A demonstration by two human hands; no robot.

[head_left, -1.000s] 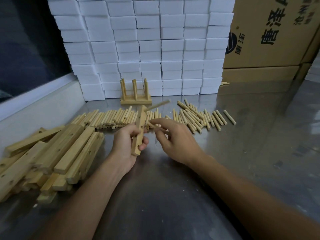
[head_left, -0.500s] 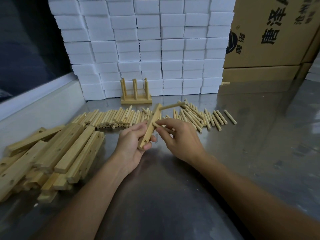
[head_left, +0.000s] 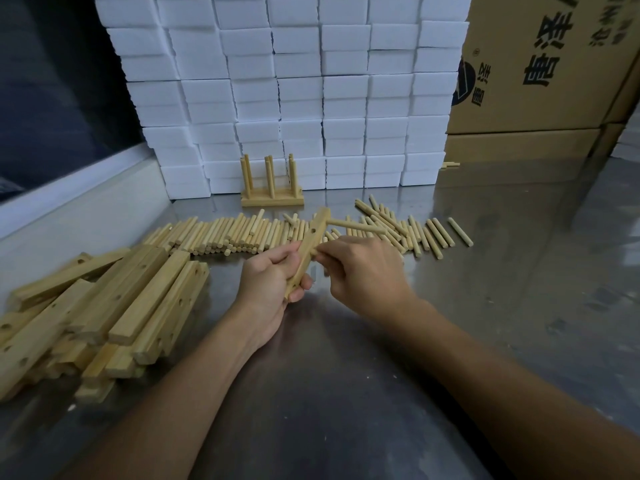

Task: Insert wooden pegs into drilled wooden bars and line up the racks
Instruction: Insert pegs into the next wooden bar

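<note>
Wooden bars point(head_left: 104, 306) make the biggest mass of stock, a loose heap of pale drilled lengths at the left of the steel table point(head_left: 485, 341), with the long spread of loose pegs point(head_left: 242, 233) lying behind the hands and one finished rack point(head_left: 272, 183) standing upright against the wall of white foam blocks point(head_left: 294, 81), cardboard cartons point(head_left: 540, 71) to its right. The bar in work point(head_left: 309, 249) is held above the table between the two hands, tilted with its top end leaning away and to the right; a moment ago it stood more upright, and it has since been swung over while the right hand closed in on it. The left hand point(head_left: 273, 282) grips its lower half, fingers and thumb curled round it. One peg point(head_left: 356, 226) already sits in the top hole and juts out to the right. The right hand point(head_left: 363, 271) pinches a second peg point(head_left: 317, 252) whose tip now meets the bar at about the middle hole, where before it was held clear, so I judge the second insertion is just starting and a third hole remains. The bar looks clean, square-edged and light in colour, one open hole showing on its face
</note>
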